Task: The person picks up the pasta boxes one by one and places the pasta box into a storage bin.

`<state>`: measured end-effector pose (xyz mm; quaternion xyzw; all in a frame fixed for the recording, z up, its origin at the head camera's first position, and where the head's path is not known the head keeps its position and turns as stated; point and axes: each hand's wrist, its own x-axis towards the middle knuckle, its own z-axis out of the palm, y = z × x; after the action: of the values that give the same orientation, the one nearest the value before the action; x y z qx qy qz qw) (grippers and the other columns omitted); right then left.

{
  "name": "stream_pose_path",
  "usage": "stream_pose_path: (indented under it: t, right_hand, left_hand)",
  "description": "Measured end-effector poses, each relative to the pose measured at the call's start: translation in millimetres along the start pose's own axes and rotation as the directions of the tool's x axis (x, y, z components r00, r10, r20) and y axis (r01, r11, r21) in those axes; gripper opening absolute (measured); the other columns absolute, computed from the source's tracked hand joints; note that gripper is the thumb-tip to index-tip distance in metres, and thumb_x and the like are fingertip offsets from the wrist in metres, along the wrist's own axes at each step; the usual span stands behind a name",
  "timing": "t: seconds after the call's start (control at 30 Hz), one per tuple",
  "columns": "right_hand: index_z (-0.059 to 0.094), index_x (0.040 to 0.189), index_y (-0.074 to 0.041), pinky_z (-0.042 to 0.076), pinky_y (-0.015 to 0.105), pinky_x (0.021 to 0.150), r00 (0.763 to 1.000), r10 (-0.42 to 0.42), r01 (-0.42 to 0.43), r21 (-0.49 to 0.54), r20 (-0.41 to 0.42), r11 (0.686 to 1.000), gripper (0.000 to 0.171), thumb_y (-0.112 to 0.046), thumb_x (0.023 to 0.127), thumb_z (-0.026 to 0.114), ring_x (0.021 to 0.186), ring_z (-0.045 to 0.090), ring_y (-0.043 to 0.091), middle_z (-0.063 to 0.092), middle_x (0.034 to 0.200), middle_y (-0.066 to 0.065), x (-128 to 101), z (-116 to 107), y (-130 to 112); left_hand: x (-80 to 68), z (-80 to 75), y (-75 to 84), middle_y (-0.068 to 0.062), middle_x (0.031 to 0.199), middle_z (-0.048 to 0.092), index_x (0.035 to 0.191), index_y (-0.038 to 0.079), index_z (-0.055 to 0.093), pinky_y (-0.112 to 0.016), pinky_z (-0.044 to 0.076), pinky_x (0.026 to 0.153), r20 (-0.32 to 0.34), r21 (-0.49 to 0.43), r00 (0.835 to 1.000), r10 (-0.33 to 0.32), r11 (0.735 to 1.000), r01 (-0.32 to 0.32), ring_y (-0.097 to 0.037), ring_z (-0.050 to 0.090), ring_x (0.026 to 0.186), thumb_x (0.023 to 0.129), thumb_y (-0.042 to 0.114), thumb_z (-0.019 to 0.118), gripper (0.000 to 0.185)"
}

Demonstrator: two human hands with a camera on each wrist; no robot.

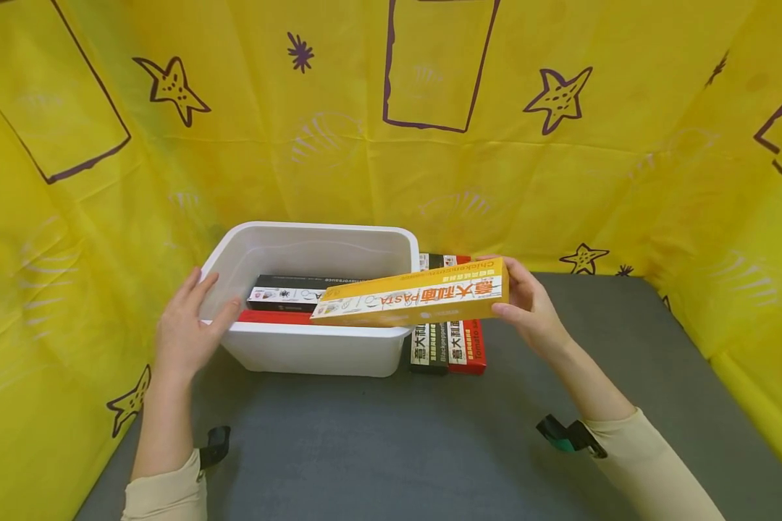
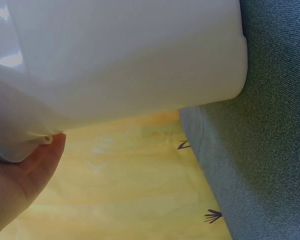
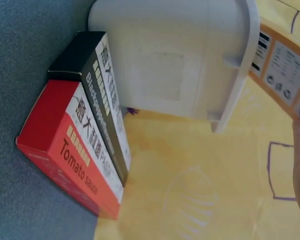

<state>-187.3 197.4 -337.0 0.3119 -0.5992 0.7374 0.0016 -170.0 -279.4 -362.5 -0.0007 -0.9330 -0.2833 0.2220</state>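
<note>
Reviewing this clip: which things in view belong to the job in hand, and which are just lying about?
Likely the job:
- yellow box, in the right hand
- bin, left hand at its rim
- inner black box, inner red box
- probably outer black box, outer red box, untouched

Just surroundings:
- yellow cloth
- table

five boxes [image 1: 410, 295], one bin [image 1: 319, 352]
</note>
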Motion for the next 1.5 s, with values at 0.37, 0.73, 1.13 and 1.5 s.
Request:
stream_pose_path:
  t: [0.37,0.73,1.13,1.5]
  right_hand:
    - [0.047,0.133,-0.010,0.055,0.027,0.081,0.995,0.082,-0.087,-0.086,-0.062,0.992,0.052,0.008,0.085,0.055,0.107,0.059,0.018,0.062,0.123,0.002,17.5,1.9,14.3]
    - [0.041,0.134,-0.003,0.056,0.032,0.081,0.990,0.139,-0.131,-0.183,0.032,0.974,0.054,0.002,0.086,0.066,0.108,0.061,0.022,0.059,0.127,0.007,29.5,11.1,26.7]
    - [0.045,0.147,-0.018,0.053,0.037,0.088,0.977,0.210,-0.170,-0.460,0.035,0.871,0.063,-0.014,0.090,0.070,0.124,0.053,0.032,0.041,0.150,0.004,30.0,17.8,35.0]
    - [0.047,0.146,-0.016,0.037,0.052,0.105,0.989,0.059,0.056,-0.711,0.136,0.700,0.059,-0.020,0.092,0.068,0.138,0.037,0.021,0.043,0.150,0.002,29.0,27.2,39.2]
  left_hand:
    - [-1.2,-0.3,0.3,-0.020,0.154,0.032,0.142,0.004,0.048,-0.072,0.027,0.098,-0.007,-0.010,1.000,-0.003,1.000,0.002,-0.051,0.033,0.133,0.093,0.042,0.055,0.062]
    - [-1.7,1.9,2.9,-0.021,0.154,0.032,0.142,0.004,0.048,-0.072,0.027,0.099,-0.011,-0.017,1.000,-0.011,1.000,0.011,-0.050,0.033,0.133,0.093,0.042,0.055,0.062]
    - [-2.6,2.6,0.9,-0.022,0.152,0.034,0.139,0.003,0.051,-0.070,0.026,0.101,-0.032,-0.033,0.999,-0.005,0.999,0.004,-0.050,0.033,0.133,0.092,0.038,0.058,0.059]
    - [-2.1,3.8,1.8,-0.021,0.153,0.034,0.139,0.004,0.051,-0.071,0.026,0.101,-0.037,-0.043,0.999,-0.016,0.999,0.014,-0.050,0.033,0.133,0.093,0.037,0.057,0.058]
